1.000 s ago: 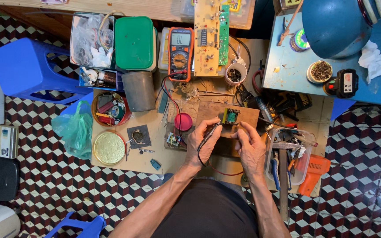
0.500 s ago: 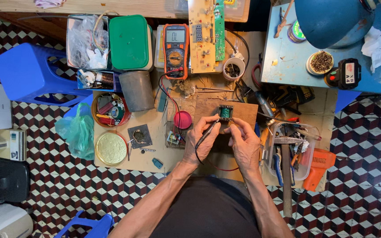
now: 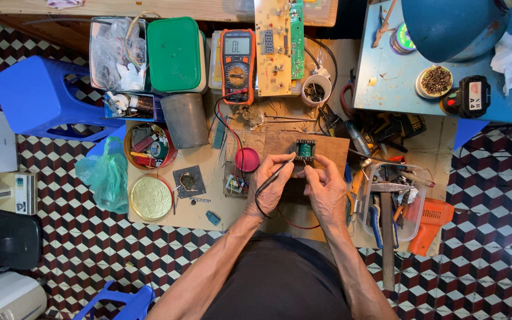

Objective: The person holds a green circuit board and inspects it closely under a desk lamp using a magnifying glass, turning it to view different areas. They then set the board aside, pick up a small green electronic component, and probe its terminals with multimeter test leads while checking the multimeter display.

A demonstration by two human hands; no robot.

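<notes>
Low wooden worktable (image 3: 167, 216), cluttered, on chequered tile floor (image 3: 481, 195). Left hand (image 3: 274, 181) pinched a probe (image 3: 274, 178); right hand (image 3: 324, 186) pinched a small transformer (image 3: 305, 149) at table centre. Multimeter (image 3: 237, 58) at 11 o'clock. Transformer leads indistinct.

the right hand (image 3: 325, 191) covers the lower part of the small coil transformer (image 3: 305, 149); the probe (image 3: 275, 178) tip's contact is too small to tell. the hammer (image 3: 387, 225) head lies half buried among tools.
</notes>
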